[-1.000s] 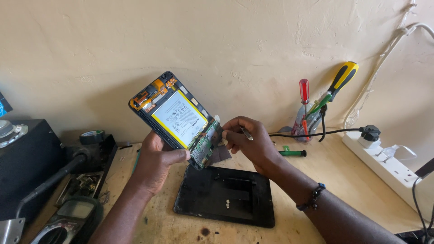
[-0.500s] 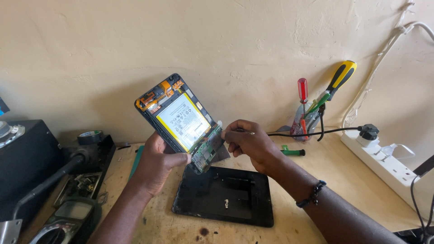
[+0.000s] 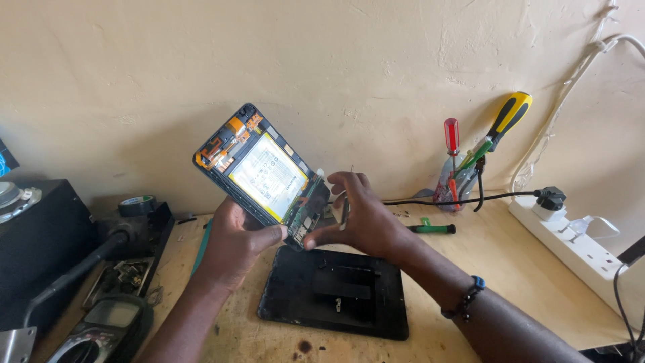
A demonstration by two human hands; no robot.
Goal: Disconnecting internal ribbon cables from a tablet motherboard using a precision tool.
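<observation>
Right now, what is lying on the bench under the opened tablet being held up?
A black back cover lies flat on the wooden bench, below the tablet and both hands. Its near part shows; the right hand hides its far edge.

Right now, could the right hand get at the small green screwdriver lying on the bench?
Probably yes. The green screwdriver lies in the open on the bench just beyond the right hand, with nothing between them. But that hand is busy at the opened tablet and would have to let go.
</observation>
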